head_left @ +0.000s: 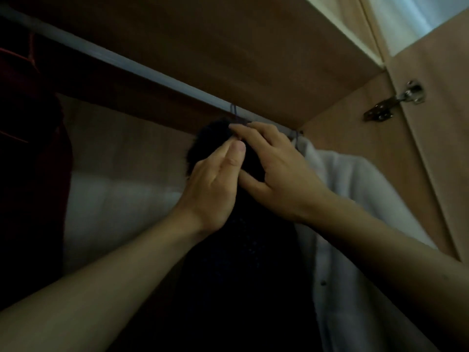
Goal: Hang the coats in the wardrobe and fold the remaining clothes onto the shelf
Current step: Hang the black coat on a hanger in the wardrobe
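While L hand point(215, 184) presses 1 dark coat point(241, 275) w/ straight fingers point(234, 152), R hand point(276, 171) curls round its collar at 12; hook point(233, 110) over 1 rail point(127, 63). 1 white coat point(355, 199) at 3, 1 red garment point(30, 123) at 9.

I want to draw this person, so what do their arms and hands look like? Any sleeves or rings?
The left arm and right arm are bare, no sleeves in view. The left hand and right hand have no visible gloves, rings, watch or bracelet. The one clear nail looks short and plain.
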The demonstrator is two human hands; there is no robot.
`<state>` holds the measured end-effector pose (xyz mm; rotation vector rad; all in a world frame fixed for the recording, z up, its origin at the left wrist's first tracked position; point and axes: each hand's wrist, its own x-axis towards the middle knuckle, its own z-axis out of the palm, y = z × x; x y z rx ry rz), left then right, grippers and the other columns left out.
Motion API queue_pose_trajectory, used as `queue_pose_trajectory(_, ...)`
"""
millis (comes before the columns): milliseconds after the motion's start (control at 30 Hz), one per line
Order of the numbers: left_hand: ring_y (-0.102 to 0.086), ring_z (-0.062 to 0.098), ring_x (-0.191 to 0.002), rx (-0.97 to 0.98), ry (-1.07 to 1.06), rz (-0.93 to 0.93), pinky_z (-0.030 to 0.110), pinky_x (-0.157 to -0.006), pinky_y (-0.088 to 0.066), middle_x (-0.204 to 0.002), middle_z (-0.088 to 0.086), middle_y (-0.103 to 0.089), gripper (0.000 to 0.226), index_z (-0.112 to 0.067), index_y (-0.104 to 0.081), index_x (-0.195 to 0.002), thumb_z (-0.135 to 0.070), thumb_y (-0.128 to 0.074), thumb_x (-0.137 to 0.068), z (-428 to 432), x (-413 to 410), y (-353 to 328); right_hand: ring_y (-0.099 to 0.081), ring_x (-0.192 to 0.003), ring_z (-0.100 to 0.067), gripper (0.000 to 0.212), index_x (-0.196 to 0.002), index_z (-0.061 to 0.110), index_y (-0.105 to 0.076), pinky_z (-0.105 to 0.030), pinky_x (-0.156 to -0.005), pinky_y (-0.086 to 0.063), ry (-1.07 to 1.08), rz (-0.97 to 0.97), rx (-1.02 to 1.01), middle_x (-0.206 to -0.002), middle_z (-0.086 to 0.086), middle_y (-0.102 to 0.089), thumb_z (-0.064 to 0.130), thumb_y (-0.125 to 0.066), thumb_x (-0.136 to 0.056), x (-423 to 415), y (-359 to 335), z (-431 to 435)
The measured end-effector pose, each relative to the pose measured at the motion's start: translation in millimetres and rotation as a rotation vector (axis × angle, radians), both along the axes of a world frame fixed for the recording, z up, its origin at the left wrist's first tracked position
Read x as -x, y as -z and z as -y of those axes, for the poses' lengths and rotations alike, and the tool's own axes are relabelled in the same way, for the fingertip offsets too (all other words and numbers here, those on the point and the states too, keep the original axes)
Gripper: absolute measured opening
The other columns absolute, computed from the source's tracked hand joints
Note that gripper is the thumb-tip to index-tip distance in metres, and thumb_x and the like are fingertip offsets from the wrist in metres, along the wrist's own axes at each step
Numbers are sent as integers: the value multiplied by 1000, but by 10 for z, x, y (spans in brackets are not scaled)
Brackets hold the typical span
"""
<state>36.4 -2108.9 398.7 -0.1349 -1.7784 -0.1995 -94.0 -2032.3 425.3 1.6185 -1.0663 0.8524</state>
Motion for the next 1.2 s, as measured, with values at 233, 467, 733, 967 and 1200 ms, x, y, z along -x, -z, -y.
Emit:
queue_pose_trajectory(233,-62,-6,-105,-63,267,78,11,-82,-51,-122,-10,-65,50,-30,-43,-143,-55,-31,-101,-86,176,149,-25,-142,-26,76,-155,30,-11,-51,-108,-38,466,-137,-103,-158,-2,-21,52,-49,-93,-133,-124,-264)
queue_pose_trajectory(467,-51,10,-109,257,-446,-428,25,-85,-44,-120,-5,-62,45,-22,-58,-128,-45,-34,-98,140,-32,196,-11,-148,-27,80,-156,30,2,-45,-115,-25,630,-158,-91,-163,-3,-2,47,-49,-97,-88,-98,-225)
queue_pose_trajectory(733,-13,6,-149,145,-461,30,32,-122,-16,-163,-8,-21,70,-26,-18,-157,-59,-15,-95,367,247,121,4,-148,-34,88,-150,44,18,-54,-118,-20,768,-119,-142,-162,-4,18,48,-50,-94,48,-65,-235)
queue_pose_trajectory(967,-20,10,-147,146,-451,-30,35,-120,-22,-159,-6,-31,80,-25,-31,-153,-64,-4,-89,484,340,79,1,-149,-34,55,-152,45,-11,-62,-111,-22,710,-60,-85,-164,-2,6,58,-21,-99,105,-133,-117)
queue_pose_trajectory(1200,-5,25,-151,-12,-708,110,49,-120,-19,-166,-1,-5,70,-39,-3,-156,-70,-14,-94,1014,360,-11,-4,-146,-42,67,-150,47,-8,-63,-105,-29,933,-158,-16,-163,-8,3,73,-26,-91,193,-283,122)
